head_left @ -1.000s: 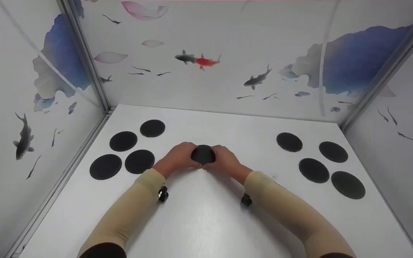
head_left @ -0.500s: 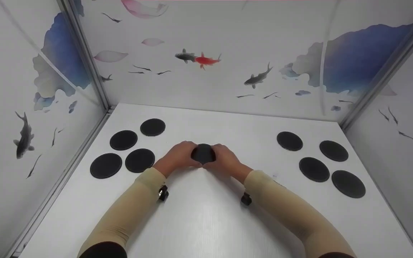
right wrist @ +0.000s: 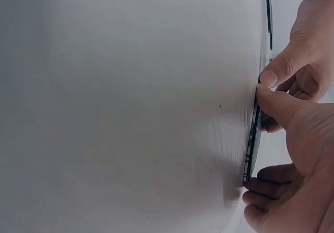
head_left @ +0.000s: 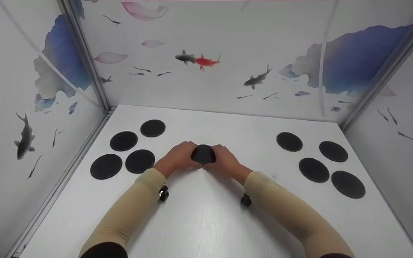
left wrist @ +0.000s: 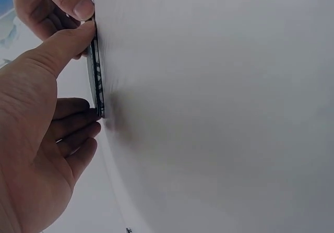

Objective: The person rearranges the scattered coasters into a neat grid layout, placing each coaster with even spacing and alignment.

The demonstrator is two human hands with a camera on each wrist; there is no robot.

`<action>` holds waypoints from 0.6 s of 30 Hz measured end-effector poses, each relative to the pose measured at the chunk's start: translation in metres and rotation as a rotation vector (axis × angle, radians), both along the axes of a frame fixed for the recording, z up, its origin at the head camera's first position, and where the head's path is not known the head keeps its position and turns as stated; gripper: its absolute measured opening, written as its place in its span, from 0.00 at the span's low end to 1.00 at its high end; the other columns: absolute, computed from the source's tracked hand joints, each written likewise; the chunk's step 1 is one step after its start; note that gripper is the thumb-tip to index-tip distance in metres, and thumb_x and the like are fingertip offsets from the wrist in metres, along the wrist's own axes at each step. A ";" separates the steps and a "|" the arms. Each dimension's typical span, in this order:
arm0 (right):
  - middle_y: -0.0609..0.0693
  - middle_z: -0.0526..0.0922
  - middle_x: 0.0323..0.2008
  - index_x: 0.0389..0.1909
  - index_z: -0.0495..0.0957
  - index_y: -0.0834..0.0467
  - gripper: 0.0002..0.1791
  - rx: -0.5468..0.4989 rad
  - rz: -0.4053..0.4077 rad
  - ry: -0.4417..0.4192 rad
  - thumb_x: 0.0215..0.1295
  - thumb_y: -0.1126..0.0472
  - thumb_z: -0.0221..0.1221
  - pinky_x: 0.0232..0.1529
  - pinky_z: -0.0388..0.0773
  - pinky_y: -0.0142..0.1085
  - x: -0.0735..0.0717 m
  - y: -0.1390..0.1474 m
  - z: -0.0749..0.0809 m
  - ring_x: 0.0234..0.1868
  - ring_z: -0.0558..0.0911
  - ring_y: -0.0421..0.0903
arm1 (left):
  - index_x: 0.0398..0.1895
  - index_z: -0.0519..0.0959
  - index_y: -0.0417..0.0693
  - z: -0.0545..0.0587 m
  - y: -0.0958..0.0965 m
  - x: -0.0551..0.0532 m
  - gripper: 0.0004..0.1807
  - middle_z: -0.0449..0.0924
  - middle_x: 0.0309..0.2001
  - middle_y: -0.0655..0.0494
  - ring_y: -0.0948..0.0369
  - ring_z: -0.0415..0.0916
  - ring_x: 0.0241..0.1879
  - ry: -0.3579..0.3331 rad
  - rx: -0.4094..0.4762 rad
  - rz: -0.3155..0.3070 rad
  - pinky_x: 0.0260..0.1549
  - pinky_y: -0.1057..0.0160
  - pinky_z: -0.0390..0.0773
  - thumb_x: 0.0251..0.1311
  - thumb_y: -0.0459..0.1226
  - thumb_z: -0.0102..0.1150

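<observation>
From the head view, your left hand (head_left: 180, 156) and right hand (head_left: 227, 159) hold one black disc (head_left: 203, 154) between them, mid-counter (head_left: 199, 218), with your thumb tips just beside each other at its near edge. Four flat discs (head_left: 140, 161) lie to your left and four more discs (head_left: 314, 170) to your right. At your left wrist, the disc shows edge-on, pinched between thumb and fingers (left wrist: 73, 122); whether it touches the counter is hard to tell. At your right wrist, thumb and bent fingers pinch it likewise.
</observation>
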State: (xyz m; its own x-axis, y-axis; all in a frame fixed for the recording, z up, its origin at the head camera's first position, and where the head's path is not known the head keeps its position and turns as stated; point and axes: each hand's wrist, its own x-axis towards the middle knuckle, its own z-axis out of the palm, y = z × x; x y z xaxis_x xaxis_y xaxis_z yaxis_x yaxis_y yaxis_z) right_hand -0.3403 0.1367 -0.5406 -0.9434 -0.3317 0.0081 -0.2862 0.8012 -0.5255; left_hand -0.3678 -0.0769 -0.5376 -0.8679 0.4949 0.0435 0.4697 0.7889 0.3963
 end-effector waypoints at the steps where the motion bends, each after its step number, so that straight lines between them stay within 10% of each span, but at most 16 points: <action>1: 0.53 0.78 0.56 0.64 0.75 0.58 0.40 0.004 -0.002 0.001 0.53 0.47 0.76 0.64 0.71 0.45 0.000 0.000 0.000 0.60 0.75 0.49 | 0.51 0.81 0.52 0.000 0.000 0.000 0.32 0.81 0.42 0.58 0.59 0.75 0.42 0.000 -0.001 0.003 0.48 0.56 0.77 0.44 0.56 0.78; 18: 0.53 0.76 0.58 0.66 0.71 0.59 0.43 0.002 0.004 0.008 0.54 0.44 0.75 0.63 0.71 0.44 0.000 0.002 -0.003 0.60 0.74 0.48 | 0.57 0.78 0.50 -0.002 -0.001 -0.002 0.37 0.80 0.50 0.57 0.59 0.75 0.47 -0.001 -0.031 -0.007 0.52 0.56 0.76 0.46 0.57 0.77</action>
